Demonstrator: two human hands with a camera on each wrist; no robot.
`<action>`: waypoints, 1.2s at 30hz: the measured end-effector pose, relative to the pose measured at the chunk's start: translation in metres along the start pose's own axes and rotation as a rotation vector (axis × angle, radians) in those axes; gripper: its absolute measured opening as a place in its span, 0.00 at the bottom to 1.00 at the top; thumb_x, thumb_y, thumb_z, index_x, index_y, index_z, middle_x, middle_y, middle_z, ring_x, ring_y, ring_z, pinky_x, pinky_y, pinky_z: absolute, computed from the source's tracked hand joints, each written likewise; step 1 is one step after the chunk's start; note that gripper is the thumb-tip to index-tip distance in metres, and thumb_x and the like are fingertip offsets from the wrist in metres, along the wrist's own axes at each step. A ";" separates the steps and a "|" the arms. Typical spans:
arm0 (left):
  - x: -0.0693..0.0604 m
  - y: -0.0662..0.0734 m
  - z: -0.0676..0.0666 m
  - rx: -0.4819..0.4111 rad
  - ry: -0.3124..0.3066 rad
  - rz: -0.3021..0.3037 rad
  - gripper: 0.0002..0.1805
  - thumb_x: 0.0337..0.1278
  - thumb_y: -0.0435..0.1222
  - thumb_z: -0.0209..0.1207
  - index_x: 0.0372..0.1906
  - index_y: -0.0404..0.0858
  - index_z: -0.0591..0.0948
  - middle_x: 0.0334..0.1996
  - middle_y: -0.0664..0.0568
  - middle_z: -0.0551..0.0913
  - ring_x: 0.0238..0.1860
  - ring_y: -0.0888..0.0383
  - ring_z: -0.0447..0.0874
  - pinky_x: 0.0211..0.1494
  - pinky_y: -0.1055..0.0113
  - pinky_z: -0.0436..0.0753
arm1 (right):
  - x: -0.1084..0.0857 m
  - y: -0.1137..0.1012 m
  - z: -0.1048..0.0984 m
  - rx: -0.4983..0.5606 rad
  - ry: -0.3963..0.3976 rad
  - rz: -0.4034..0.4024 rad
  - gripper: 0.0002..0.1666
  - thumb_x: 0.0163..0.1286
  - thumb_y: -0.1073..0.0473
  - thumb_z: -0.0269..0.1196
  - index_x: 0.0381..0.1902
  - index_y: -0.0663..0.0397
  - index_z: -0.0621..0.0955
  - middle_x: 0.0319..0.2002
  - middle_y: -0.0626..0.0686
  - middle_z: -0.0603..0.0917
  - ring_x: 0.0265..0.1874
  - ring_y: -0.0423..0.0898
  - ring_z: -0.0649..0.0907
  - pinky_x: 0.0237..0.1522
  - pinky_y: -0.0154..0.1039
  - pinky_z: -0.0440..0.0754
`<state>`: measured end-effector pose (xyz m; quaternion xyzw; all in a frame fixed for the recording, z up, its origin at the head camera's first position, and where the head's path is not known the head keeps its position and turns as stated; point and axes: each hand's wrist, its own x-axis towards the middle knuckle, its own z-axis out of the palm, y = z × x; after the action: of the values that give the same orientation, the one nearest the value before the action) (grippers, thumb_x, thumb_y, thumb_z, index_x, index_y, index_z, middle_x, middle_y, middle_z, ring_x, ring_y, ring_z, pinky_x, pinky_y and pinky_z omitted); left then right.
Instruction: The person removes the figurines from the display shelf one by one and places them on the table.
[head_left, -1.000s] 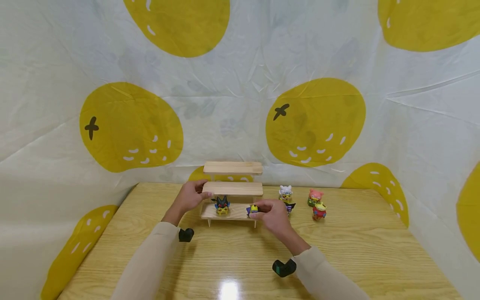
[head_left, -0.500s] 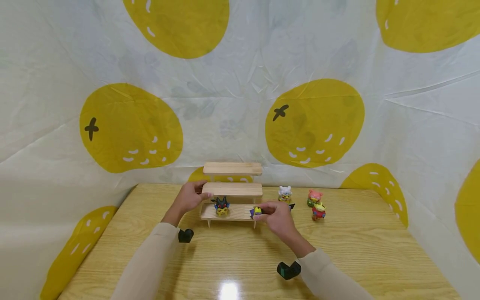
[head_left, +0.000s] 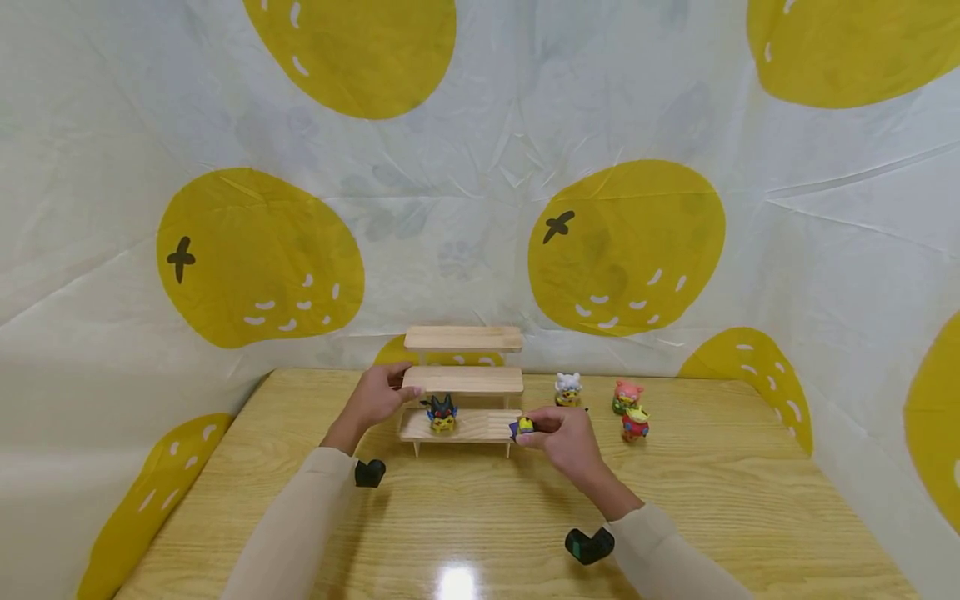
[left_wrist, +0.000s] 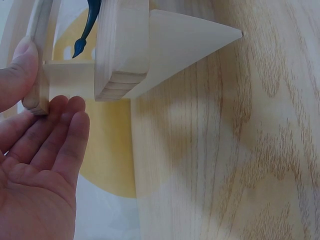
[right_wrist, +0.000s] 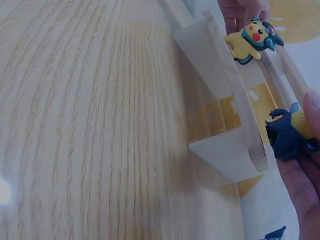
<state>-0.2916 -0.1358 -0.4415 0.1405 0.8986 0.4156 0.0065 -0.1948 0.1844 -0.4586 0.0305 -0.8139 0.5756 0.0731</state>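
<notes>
A three-tier wooden display stand [head_left: 462, 380] stands at the back of the table. My left hand [head_left: 381, 393] grips the left end of its middle board, thumb on one face and fingers on the other, as the left wrist view shows. On the lowest tier, left of centre, sits a yellow figurine with a dark eared hood [head_left: 442, 416]. My right hand [head_left: 573, 442] pinches a yellow figurine with a dark blue cape [right_wrist: 287, 134] at the right end of that tier. Whether this figurine touches the board, I cannot tell.
Right of the stand are a white-hooded figurine [head_left: 567, 388], a pink one [head_left: 626, 396] and a red one with a yellow top [head_left: 635, 425]. Behind my right hand another dark figurine is mostly hidden. A patterned cloth [head_left: 465, 250] hangs behind the wooden table [head_left: 420, 533].
My right hand has shifted right and slightly toward me with the caped figurine, from over the lowest tier to its right end. My left hand keeps its grip on the middle board.
</notes>
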 end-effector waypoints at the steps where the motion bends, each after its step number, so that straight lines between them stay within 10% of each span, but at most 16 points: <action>1: 0.000 0.000 0.000 0.005 -0.001 0.000 0.36 0.72 0.40 0.64 0.77 0.30 0.68 0.68 0.35 0.80 0.66 0.38 0.81 0.67 0.44 0.82 | 0.000 0.000 -0.001 0.002 -0.006 -0.001 0.13 0.58 0.71 0.77 0.42 0.66 0.91 0.41 0.63 0.93 0.39 0.45 0.91 0.40 0.31 0.88; 36: 0.000 0.000 0.000 -0.016 -0.021 0.002 0.35 0.73 0.40 0.63 0.76 0.29 0.68 0.66 0.34 0.81 0.65 0.38 0.82 0.64 0.46 0.84 | -0.013 0.016 -0.035 -0.037 0.012 0.032 0.14 0.60 0.70 0.76 0.45 0.68 0.90 0.43 0.64 0.92 0.41 0.44 0.91 0.38 0.27 0.86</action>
<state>-0.2914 -0.1360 -0.4412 0.1459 0.8950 0.4212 0.0167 -0.1810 0.2227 -0.4640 0.0127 -0.8243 0.5617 0.0695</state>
